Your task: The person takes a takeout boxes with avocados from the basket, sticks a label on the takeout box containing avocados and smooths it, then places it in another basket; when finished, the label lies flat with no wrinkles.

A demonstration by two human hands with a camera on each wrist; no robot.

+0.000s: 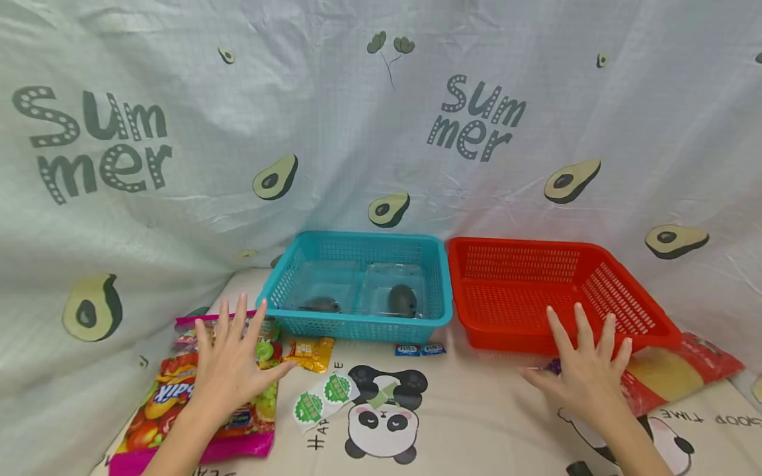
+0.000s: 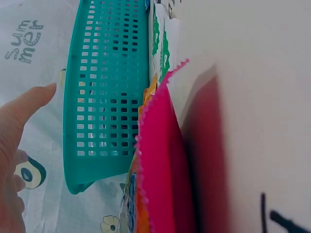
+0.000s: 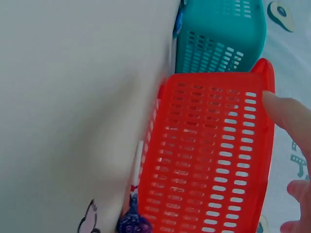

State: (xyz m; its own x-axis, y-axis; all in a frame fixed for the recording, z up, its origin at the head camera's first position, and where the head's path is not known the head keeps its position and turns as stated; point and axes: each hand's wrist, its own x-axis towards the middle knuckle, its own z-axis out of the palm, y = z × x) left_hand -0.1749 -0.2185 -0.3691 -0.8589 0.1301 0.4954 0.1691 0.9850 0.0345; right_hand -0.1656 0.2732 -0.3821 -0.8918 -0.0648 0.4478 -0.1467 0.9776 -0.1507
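My left hand [image 1: 229, 363] is spread with straight fingers over a large candy bag [image 1: 262, 410] with a magenta edge, and holds nothing. On the right, my right hand [image 1: 586, 373] is likewise spread and bare, in front of the red basket [image 1: 500, 340]. A lollipop [image 3: 133, 221] with a purple wrapper and white stick lies beside that basket in the right wrist view; in the head view the right hand mostly hides it. The turquoise basket [image 1: 357, 327] stands to the left of the red one and holds clear plastic trays [image 1: 381, 271].
Small blue-wrapped sweets [image 1: 407, 350] and a yellow packet [image 1: 321, 354] lie before the turquoise basket. Green-and-white stickers [image 1: 309, 408] are nearer the front. A red and yellow bag [image 1: 673, 377] sits at the far right. A printed curtain [image 1: 357, 132] hangs behind the baskets.
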